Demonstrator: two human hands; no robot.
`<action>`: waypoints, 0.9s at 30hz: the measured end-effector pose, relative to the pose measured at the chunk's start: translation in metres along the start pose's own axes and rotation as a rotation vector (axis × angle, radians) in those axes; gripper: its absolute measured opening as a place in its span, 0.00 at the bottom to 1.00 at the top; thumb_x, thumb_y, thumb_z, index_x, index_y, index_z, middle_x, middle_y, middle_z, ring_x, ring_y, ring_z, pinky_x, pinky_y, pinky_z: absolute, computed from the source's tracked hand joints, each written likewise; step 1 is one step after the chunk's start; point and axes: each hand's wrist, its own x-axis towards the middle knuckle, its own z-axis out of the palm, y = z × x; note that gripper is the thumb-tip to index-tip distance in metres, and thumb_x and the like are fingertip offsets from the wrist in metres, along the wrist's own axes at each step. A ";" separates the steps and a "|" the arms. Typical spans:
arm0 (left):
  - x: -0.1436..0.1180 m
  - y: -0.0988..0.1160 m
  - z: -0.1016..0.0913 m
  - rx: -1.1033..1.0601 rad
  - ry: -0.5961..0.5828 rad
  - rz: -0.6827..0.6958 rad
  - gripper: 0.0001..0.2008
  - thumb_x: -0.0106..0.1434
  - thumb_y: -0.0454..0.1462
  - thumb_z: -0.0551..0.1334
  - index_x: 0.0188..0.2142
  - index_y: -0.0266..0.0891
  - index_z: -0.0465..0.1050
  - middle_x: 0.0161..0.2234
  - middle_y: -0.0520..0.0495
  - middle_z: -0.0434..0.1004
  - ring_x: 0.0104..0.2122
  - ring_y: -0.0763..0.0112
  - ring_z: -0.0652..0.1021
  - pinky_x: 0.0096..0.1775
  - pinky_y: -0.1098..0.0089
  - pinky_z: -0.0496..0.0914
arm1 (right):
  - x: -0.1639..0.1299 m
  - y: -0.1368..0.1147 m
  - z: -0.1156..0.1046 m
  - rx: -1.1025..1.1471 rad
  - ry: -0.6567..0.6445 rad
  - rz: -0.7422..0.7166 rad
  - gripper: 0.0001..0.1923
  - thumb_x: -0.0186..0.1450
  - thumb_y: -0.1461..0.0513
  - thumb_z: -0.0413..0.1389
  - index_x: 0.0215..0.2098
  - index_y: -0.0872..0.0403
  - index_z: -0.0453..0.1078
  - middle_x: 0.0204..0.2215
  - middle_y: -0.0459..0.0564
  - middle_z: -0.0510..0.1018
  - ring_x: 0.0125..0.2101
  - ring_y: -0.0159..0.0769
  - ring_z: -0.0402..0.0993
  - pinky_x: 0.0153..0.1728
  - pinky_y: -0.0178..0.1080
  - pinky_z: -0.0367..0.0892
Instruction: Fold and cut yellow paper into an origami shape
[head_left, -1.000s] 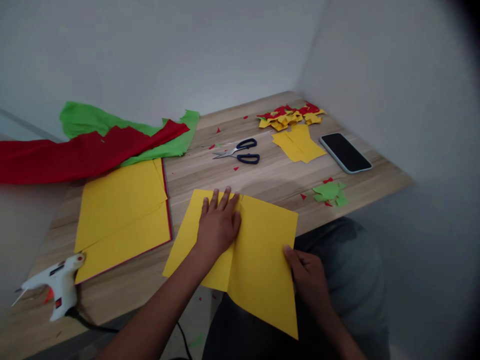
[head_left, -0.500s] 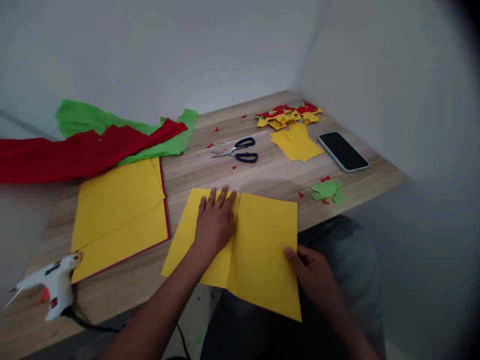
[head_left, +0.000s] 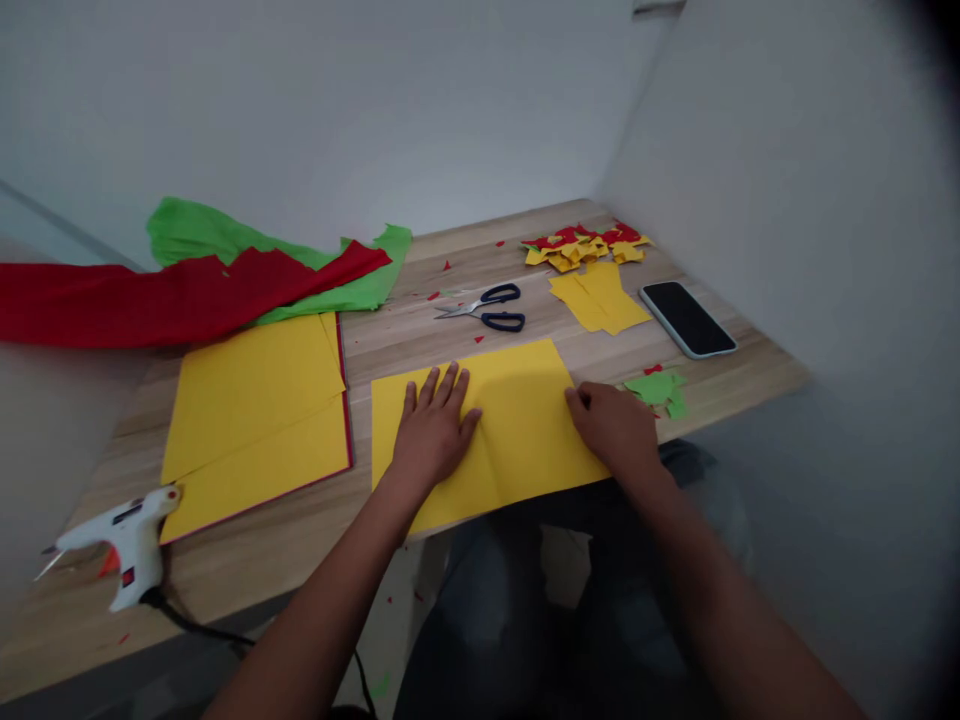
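Yellow sheet (head_left: 525,410), one: laid out at the near edge of the table (head_left: 247,575), a faint crease running down it beside my left thumb.
Left hand (head_left: 431,435), mine: open, palm down on the sheet's left half, fingers spread.
Right hand (head_left: 619,425), mine: fingers curled, pinching the sheet's right edge between thumb and finger.
Yellow paper stack (head_left: 255,400): left of the sheet, apart from it, red showing along its edge.
Red strip (head_left: 187,300): over the stack's far end, lying across a green strip (head_left: 214,230).
Glue gun (head_left: 142,545), white: on its side at the stack's near left corner.
Scissors (head_left: 472,307), dark-handled: beyond the sheet, blades slightly parted.
Yellow cut pieces (head_left: 600,300): between the mixed scraps (head_left: 585,248) and the sheet.
Phone (head_left: 690,320): right of those pieces, screen dark.
Green scraps (head_left: 656,388): just beyond my right hand.
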 end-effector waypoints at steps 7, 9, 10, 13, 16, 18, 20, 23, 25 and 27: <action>0.001 0.000 0.003 0.007 0.012 -0.012 0.29 0.73 0.45 0.41 0.71 0.42 0.47 0.71 0.51 0.48 0.70 0.56 0.51 0.66 0.46 0.50 | -0.016 -0.001 0.003 -0.067 -0.026 0.022 0.19 0.70 0.54 0.46 0.36 0.51 0.77 0.32 0.53 0.82 0.34 0.44 0.77 0.26 0.39 0.50; 0.000 0.000 0.003 0.005 0.020 -0.008 0.29 0.73 0.45 0.41 0.71 0.42 0.47 0.71 0.51 0.48 0.70 0.56 0.51 0.66 0.45 0.49 | -0.018 -0.001 0.005 -0.072 -0.021 0.028 0.19 0.70 0.54 0.46 0.36 0.50 0.78 0.32 0.53 0.82 0.34 0.44 0.77 0.26 0.39 0.50; 0.000 0.000 0.003 0.005 0.025 -0.006 0.29 0.73 0.45 0.41 0.71 0.42 0.47 0.71 0.51 0.47 0.70 0.56 0.51 0.66 0.45 0.49 | -0.018 -0.001 0.005 -0.076 -0.019 0.030 0.19 0.70 0.54 0.46 0.36 0.50 0.78 0.32 0.53 0.82 0.33 0.44 0.76 0.26 0.39 0.50; -0.001 0.000 0.003 0.007 0.032 -0.002 0.29 0.73 0.45 0.41 0.71 0.42 0.47 0.71 0.50 0.48 0.70 0.56 0.51 0.66 0.46 0.49 | -0.019 -0.001 0.006 -0.086 -0.018 0.025 0.20 0.70 0.54 0.45 0.35 0.51 0.78 0.31 0.53 0.82 0.32 0.42 0.76 0.26 0.39 0.49; -0.001 0.000 0.003 0.006 0.032 -0.002 0.29 0.73 0.45 0.41 0.71 0.42 0.47 0.71 0.51 0.48 0.70 0.56 0.51 0.66 0.46 0.49 | -0.019 0.000 0.006 -0.080 -0.019 0.020 0.20 0.70 0.54 0.45 0.35 0.52 0.77 0.31 0.53 0.81 0.31 0.41 0.75 0.26 0.39 0.48; 0.000 0.000 0.003 0.006 0.032 -0.001 0.29 0.73 0.45 0.41 0.70 0.42 0.48 0.71 0.51 0.48 0.70 0.56 0.51 0.66 0.46 0.49 | -0.019 0.000 0.006 -0.072 -0.019 0.019 0.20 0.70 0.55 0.46 0.34 0.52 0.77 0.31 0.53 0.81 0.31 0.40 0.74 0.26 0.38 0.48; -0.001 0.000 0.003 0.005 0.032 0.000 0.29 0.73 0.45 0.41 0.71 0.42 0.48 0.71 0.51 0.48 0.70 0.56 0.51 0.66 0.46 0.49 | -0.019 0.000 0.007 -0.073 -0.015 0.018 0.19 0.70 0.55 0.46 0.34 0.53 0.77 0.31 0.54 0.81 0.30 0.40 0.74 0.26 0.38 0.48; -0.002 0.000 0.004 0.003 0.030 0.004 0.29 0.73 0.44 0.41 0.71 0.41 0.47 0.71 0.51 0.48 0.70 0.56 0.51 0.66 0.46 0.49 | -0.019 0.001 0.005 -0.082 -0.020 0.021 0.19 0.70 0.55 0.46 0.34 0.53 0.77 0.30 0.54 0.81 0.31 0.41 0.75 0.26 0.38 0.49; -0.002 -0.001 0.004 0.003 0.029 0.001 0.29 0.73 0.44 0.41 0.71 0.42 0.47 0.71 0.51 0.48 0.70 0.57 0.51 0.66 0.46 0.49 | -0.017 0.003 0.002 -0.077 -0.043 0.016 0.19 0.70 0.55 0.46 0.34 0.53 0.77 0.31 0.55 0.82 0.32 0.42 0.75 0.27 0.38 0.50; 0.001 -0.003 0.003 0.003 0.025 0.003 0.28 0.73 0.44 0.41 0.71 0.43 0.47 0.71 0.52 0.48 0.70 0.57 0.51 0.66 0.46 0.49 | -0.015 0.005 -0.002 -0.050 -0.083 0.011 0.20 0.71 0.54 0.45 0.36 0.53 0.77 0.33 0.55 0.82 0.33 0.42 0.76 0.27 0.38 0.52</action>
